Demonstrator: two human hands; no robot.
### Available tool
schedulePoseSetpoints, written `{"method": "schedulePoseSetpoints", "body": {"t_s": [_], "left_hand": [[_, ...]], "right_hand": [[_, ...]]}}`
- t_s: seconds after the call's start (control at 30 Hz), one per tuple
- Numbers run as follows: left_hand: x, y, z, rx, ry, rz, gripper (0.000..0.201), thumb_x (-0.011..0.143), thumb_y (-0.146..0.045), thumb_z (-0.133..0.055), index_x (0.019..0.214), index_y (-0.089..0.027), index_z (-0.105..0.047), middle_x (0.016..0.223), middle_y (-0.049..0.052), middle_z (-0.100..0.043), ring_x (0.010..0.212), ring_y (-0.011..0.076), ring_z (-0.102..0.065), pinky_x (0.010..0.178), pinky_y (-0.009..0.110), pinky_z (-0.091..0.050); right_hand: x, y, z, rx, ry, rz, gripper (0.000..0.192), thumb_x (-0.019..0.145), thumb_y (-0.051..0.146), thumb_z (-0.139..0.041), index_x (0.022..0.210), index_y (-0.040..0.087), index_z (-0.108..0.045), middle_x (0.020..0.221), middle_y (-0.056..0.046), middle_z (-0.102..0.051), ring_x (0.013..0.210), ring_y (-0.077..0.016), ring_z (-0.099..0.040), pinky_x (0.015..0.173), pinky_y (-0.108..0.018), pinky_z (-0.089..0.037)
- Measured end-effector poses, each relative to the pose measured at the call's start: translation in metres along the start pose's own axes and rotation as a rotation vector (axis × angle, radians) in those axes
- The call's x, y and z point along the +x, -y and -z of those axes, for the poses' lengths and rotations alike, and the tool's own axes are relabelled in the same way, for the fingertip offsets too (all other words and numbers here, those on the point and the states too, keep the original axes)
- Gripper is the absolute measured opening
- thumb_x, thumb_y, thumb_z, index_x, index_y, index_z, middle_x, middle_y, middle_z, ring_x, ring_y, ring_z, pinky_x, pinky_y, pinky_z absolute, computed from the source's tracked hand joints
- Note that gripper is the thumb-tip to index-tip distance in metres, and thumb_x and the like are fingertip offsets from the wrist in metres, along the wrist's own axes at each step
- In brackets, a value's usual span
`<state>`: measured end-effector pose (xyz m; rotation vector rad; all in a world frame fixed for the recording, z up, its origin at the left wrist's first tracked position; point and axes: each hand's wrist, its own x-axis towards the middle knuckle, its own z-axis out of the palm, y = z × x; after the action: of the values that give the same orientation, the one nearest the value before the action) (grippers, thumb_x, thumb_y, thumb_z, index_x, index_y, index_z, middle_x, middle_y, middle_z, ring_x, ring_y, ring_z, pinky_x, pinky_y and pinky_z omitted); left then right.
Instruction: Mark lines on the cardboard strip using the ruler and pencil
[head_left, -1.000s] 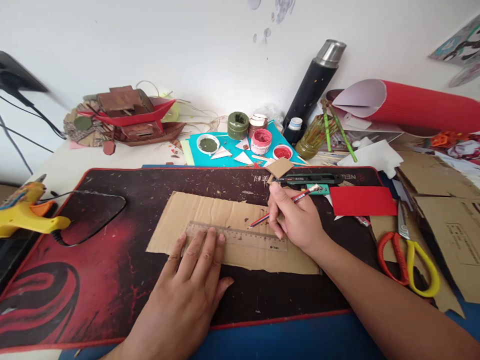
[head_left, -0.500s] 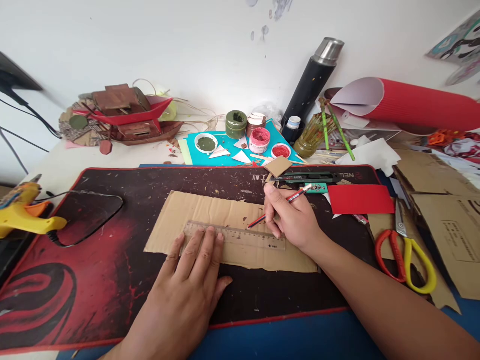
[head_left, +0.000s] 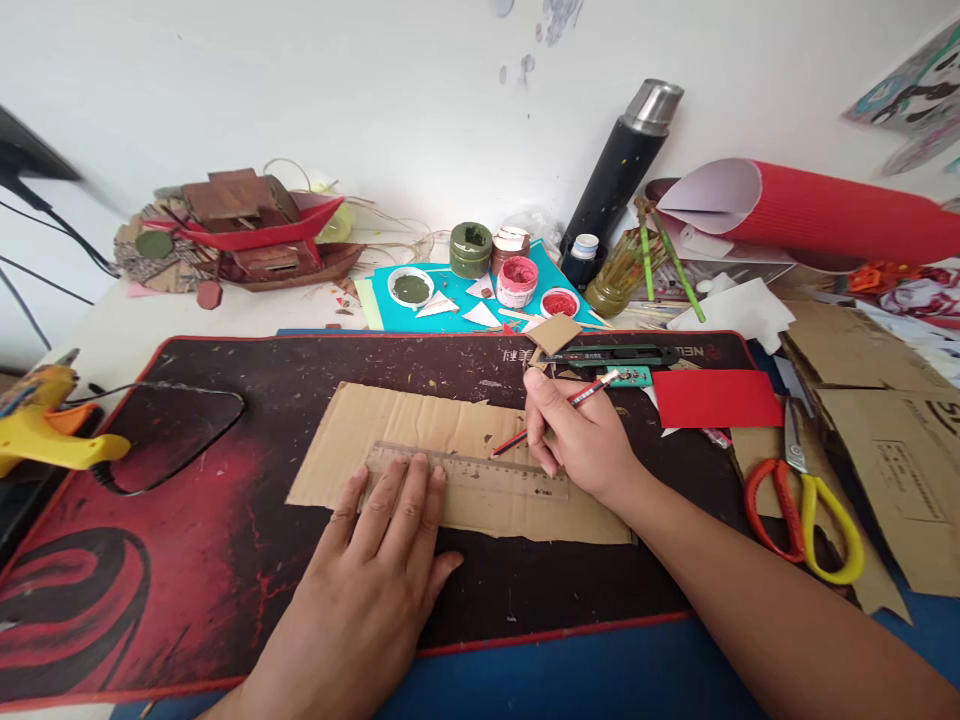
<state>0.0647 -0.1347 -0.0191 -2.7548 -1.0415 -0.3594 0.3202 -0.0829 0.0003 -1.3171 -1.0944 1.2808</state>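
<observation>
A long strip of brown cardboard (head_left: 420, 425) lies on a black and red desk mat (head_left: 187, 520). A clear plastic ruler (head_left: 487, 475) rests along the cardboard. My left hand (head_left: 379, 555) lies flat with fingers spread, pressing the ruler's left end down. My right hand (head_left: 581, 435) grips a red and blue striped pencil (head_left: 581, 393), its tip touching the cardboard just above the ruler's upper edge.
Red and yellow scissors (head_left: 806, 510) lie at the right beside cardboard sheets (head_left: 892, 440). A red card (head_left: 712, 398) and a green utility knife (head_left: 615, 355) sit behind my right hand. Paint pots (head_left: 517, 280), a black flask (head_left: 619, 175), a model boat (head_left: 247, 230) and a yellow glue gun (head_left: 45, 430) ring the mat.
My right hand and the pencil have slid slightly left along the ruler's upper edge. The left hand stays pressed on the ruler.
</observation>
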Motion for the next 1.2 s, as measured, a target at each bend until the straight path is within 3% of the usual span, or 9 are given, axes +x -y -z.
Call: {"method": "schedulePoseSetpoints", "body": {"t_s": [0.6,1.2], "left_hand": [[-0.0017,0.0007,-0.0007,-0.064,0.011,0.015,0.061,0.12,-0.042,-0.037,0.16,0.001,-0.056,0.163,0.023,-0.061,0.152,0.0381,-0.056,0.139,0.054,-0.02],[0.0004,0.0008,-0.0002,-0.065,0.013,0.014,0.061,0.12,-0.043,-0.037,0.158,0.0,-0.058,0.16,0.023,-0.063,0.15,0.0386,-0.059,0.138,0.054,-0.023]], "right_hand": [[0.0019,-0.0013,0.0007,0.027,0.021,0.019,0.069,0.099,0.076,-0.067,0.058,0.022,-0.06,0.038,0.005,-0.048,0.029,-0.008,-0.045,0.034,-0.021,-0.028],[0.0029,-0.0014,0.0019,0.009,0.028,0.01,0.071,0.098,0.079,-0.067,0.057,0.022,-0.059,0.041,0.005,-0.048,0.029,-0.0087,-0.047,0.032,-0.021,-0.027]]}}
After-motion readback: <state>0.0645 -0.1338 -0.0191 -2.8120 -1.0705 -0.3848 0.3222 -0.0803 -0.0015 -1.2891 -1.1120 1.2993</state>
